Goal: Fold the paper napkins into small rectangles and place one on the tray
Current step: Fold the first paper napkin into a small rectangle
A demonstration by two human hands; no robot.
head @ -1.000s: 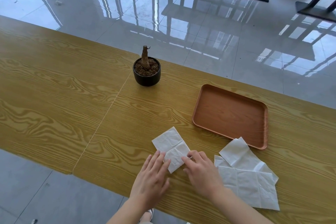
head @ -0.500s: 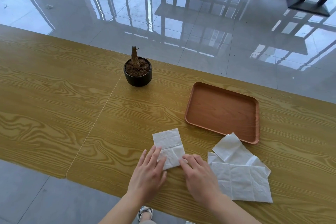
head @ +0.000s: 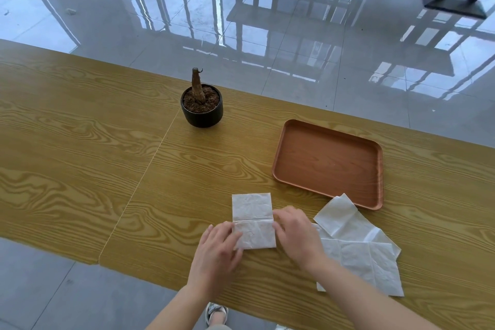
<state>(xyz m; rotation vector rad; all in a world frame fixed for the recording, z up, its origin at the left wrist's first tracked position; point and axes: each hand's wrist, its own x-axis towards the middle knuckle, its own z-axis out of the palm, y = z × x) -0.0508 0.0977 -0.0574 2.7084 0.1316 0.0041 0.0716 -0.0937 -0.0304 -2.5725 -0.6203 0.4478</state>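
Napkin (head: 253, 221) now lies squared between both hands' fingers (head: 230, 230), which rest flat at its edges gripping nothing, ready for another fold before the tray (head: 375, 169).

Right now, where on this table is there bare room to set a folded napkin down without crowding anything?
The tray is bare inside. Open tabletop stretches left of the seam, and between the plant pot and the tray. It is crowded at the near edge: both hands, left hand and right hand, flank the folded napkin, with loose napkins piled against the tray's near corner.
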